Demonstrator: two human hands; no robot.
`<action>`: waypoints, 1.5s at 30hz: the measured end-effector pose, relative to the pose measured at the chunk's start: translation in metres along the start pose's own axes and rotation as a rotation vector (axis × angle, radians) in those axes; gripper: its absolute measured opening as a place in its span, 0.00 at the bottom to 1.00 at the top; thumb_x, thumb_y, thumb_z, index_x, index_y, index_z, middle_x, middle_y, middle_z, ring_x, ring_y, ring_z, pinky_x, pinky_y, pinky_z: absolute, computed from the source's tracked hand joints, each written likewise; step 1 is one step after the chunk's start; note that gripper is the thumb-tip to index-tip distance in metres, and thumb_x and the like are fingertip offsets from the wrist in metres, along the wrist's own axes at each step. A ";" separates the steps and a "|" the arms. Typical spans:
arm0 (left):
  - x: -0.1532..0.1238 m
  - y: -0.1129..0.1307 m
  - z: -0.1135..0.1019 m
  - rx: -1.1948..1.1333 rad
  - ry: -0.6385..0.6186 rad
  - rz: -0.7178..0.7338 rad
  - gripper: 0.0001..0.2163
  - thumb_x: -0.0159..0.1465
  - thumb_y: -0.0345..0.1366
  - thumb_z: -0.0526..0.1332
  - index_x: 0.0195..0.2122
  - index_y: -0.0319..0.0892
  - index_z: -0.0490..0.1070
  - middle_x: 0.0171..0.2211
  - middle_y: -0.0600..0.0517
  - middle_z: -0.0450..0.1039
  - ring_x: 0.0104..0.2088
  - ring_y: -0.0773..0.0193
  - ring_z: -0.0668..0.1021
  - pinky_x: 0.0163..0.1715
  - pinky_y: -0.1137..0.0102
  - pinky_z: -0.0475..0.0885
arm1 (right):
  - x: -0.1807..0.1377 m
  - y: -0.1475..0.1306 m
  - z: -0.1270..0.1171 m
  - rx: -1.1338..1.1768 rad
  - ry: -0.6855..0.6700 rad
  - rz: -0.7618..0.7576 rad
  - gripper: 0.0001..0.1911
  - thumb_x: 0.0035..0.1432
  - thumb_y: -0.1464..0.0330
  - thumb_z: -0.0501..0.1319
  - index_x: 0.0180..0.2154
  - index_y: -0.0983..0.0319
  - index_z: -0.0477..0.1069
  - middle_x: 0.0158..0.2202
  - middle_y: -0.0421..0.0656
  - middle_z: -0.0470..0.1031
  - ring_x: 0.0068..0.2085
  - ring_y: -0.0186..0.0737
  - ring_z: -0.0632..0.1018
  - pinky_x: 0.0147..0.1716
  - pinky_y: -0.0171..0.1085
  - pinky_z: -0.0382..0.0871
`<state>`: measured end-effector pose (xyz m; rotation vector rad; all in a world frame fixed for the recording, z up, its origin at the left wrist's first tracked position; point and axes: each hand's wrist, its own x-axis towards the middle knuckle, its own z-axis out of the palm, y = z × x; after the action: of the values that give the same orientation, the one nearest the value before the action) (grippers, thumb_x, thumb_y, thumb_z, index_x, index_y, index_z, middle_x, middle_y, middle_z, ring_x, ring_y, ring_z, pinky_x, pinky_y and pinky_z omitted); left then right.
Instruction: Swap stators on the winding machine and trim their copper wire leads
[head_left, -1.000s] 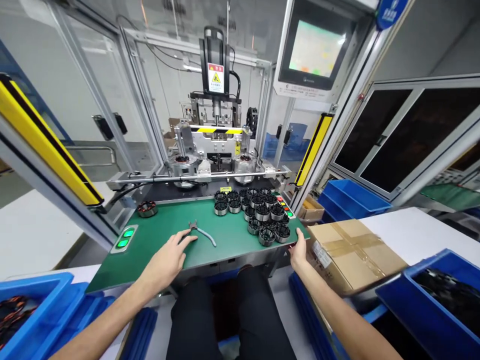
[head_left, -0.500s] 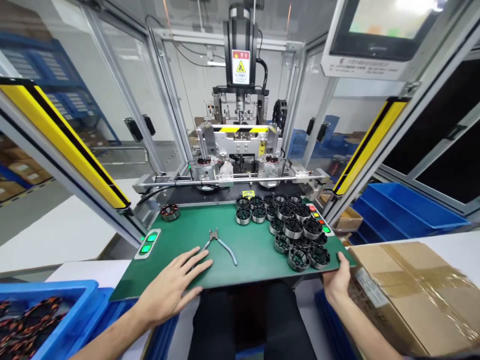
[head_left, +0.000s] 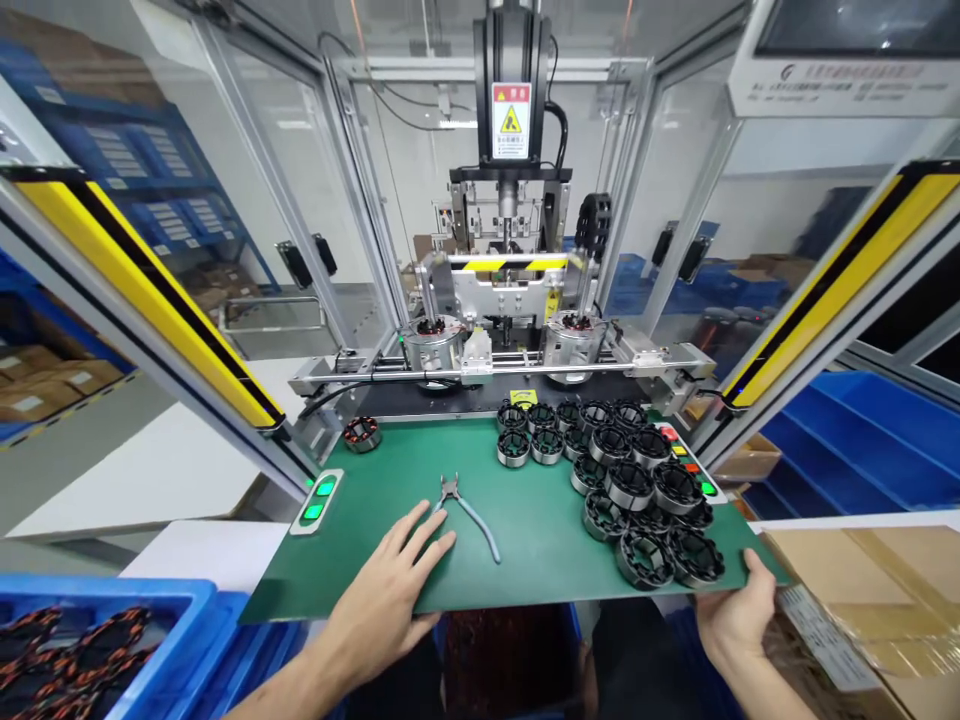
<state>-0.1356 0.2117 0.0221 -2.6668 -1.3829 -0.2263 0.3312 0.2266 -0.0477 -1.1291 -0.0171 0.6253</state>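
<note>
My left hand (head_left: 394, 592) lies flat and open on the near edge of the green work mat (head_left: 525, 545), fingertips just short of a pair of small cutters with grey handles (head_left: 469, 508). My right hand (head_left: 731, 615) grips the mat's front right corner, thumb on top. Several black ring-shaped stators (head_left: 637, 490) are clustered on the right half of the mat. A single copper-wound stator (head_left: 362, 434) sits at the far left corner.
A press machine (head_left: 510, 290) with two round fixtures stands behind the mat inside an aluminium frame with yellow light curtains (head_left: 150, 290). Green buttons (head_left: 319, 498) sit left of the mat. A blue bin of wound stators (head_left: 67, 660) is lower left, a cardboard box (head_left: 870, 600) lower right.
The view has swung left and drawn closer to the machine. Both hands keep their places on the mat's front edge; the left hand's fingers have spread flatter near the cutters.
</note>
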 end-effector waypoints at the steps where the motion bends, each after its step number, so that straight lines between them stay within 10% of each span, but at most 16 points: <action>1: -0.002 0.003 0.002 0.040 0.028 0.025 0.38 0.59 0.35 0.69 0.72 0.46 0.67 0.78 0.43 0.60 0.77 0.36 0.62 0.74 0.43 0.64 | 0.001 0.000 -0.001 -0.007 0.007 0.015 0.20 0.49 0.55 0.66 0.44 0.55 0.80 0.51 0.41 0.84 0.59 0.48 0.80 0.58 0.46 0.79; 7: -0.007 0.038 0.007 0.045 0.060 0.127 0.43 0.68 0.42 0.65 0.81 0.40 0.48 0.78 0.39 0.57 0.76 0.42 0.65 0.71 0.53 0.69 | 0.004 0.000 -0.003 -0.001 0.034 0.061 0.21 0.47 0.55 0.67 0.43 0.55 0.79 0.51 0.39 0.84 0.62 0.45 0.78 0.56 0.41 0.80; 26: 0.027 0.031 -0.004 -0.035 -0.219 -0.064 0.46 0.60 0.34 0.68 0.80 0.47 0.54 0.80 0.36 0.52 0.80 0.36 0.55 0.77 0.39 0.55 | 0.005 0.010 0.007 0.109 0.027 -0.068 0.25 0.48 0.56 0.64 0.48 0.58 0.77 0.53 0.39 0.83 0.62 0.45 0.78 0.68 0.45 0.71; 35: 0.023 0.026 0.006 -0.036 -0.162 -0.066 0.47 0.59 0.34 0.70 0.80 0.51 0.54 0.80 0.39 0.52 0.80 0.36 0.56 0.76 0.39 0.56 | 0.000 0.000 0.003 0.044 0.017 0.040 0.24 0.48 0.57 0.67 0.47 0.57 0.79 0.49 0.38 0.84 0.54 0.42 0.81 0.39 0.34 0.79; 45: 0.020 0.022 0.012 0.005 -0.126 -0.035 0.47 0.61 0.36 0.70 0.80 0.50 0.52 0.80 0.39 0.53 0.79 0.36 0.58 0.75 0.41 0.58 | -0.007 -0.007 0.005 -0.007 -0.015 0.059 0.24 0.48 0.54 0.66 0.45 0.59 0.77 0.46 0.40 0.83 0.53 0.45 0.80 0.52 0.41 0.79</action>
<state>-0.1056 0.2171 0.0132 -2.6963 -1.4643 -0.0588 0.3272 0.2256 -0.0379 -1.1347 0.0008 0.6870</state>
